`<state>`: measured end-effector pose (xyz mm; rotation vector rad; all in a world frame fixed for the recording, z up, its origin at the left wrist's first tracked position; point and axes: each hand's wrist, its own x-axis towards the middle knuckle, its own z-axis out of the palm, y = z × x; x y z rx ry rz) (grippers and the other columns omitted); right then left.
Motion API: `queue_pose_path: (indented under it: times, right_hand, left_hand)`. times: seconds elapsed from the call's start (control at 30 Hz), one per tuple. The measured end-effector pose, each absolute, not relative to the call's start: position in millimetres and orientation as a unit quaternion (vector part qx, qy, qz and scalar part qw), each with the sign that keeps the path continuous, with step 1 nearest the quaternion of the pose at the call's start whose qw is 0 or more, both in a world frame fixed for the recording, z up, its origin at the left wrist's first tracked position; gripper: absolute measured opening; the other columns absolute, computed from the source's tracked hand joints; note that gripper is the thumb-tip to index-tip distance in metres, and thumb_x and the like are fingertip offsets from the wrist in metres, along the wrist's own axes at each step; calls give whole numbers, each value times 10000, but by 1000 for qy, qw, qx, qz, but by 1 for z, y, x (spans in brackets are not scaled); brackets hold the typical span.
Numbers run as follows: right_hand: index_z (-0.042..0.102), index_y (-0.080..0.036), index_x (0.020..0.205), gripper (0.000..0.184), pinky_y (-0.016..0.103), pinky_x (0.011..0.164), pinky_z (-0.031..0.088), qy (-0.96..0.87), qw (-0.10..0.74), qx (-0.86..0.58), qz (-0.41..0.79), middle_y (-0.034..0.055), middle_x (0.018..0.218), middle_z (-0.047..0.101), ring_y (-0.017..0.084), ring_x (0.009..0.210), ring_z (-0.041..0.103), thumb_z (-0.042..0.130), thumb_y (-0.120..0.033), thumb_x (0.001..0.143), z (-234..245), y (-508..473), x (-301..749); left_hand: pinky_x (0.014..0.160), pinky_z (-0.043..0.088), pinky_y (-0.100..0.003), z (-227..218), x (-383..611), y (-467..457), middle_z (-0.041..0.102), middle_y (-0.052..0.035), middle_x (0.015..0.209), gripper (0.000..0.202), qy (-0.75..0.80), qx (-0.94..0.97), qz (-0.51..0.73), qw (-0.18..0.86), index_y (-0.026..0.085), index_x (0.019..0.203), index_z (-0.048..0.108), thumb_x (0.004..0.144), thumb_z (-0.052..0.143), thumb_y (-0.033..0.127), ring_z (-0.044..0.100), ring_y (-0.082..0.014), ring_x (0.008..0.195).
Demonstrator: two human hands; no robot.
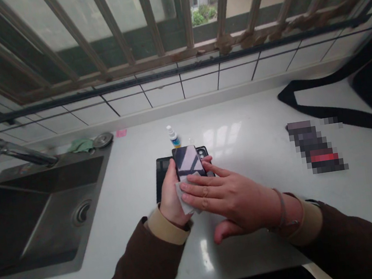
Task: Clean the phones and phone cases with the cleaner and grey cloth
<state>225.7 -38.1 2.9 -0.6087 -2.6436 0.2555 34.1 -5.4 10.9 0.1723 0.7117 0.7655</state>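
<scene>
My left hand grips a black smartphone upright above the white countertop, screen facing me. My right hand lies across the phone's lower part with fingers stretched flat, pressing a white cloth against it. Under the phone lies a second black phone or case flat on the counter. A small white spray bottle with a blue label stands just behind them, and beside it a tiny clear cap.
A dark sink with a metal faucet is at the left; a green rag and a round strainer sit at its back corner. A black bag with strap and a blurred-out object lie at the right. A barred window runs behind.
</scene>
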Motion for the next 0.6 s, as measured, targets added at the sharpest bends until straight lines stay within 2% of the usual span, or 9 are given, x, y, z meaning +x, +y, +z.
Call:
queue_pose_path:
  times: [0.13,0.23,0.33,0.47,0.6]
  right_hand:
    - [401,-185,1707,865,576,1414,73,-940,214,-250,84,101,1739,456,296,1649,387,377,-782,1082,0,-36,227]
    - [385,-177,1716,933,635,1399,110,-918,219,-323,71,148,1743,436,342,1650,377,418,-820,1041,-4,-31,229]
    - [378,-143,1714,888,699,1375,137,-893,210,-395,48,184,1746,417,381,1646,374,435,-756,1074,-7,-27,231]
    - [391,-112,1706,871,724,1354,199,-881,215,-420,40,215,1739,421,414,1641,372,463,-717,1084,-7,-24,234]
    - [465,-113,1670,943,637,1354,303,-913,227,-332,72,203,1713,478,390,1645,373,518,-796,1023,-5,-28,231]
  left_hand:
    - [994,622,-382,10,35,-3,834,-217,1057,842,358,75,380,849,1,1370,715,1110,303,688,826,-285,980]
    - [1063,592,-365,8,43,-4,837,-189,1134,655,367,92,430,820,46,1415,704,1150,365,539,816,-266,1069]
    - [1155,538,-372,7,50,-7,821,-147,1267,499,372,103,447,807,112,1492,669,1155,439,399,786,-251,1189]
    - [1183,526,-434,6,52,-8,805,-153,1316,502,380,106,440,807,123,1544,631,1142,473,379,772,-286,1228]
    - [1133,563,-416,5,47,-2,817,-175,1266,572,396,81,471,784,85,1558,604,1156,395,434,798,-282,1152]
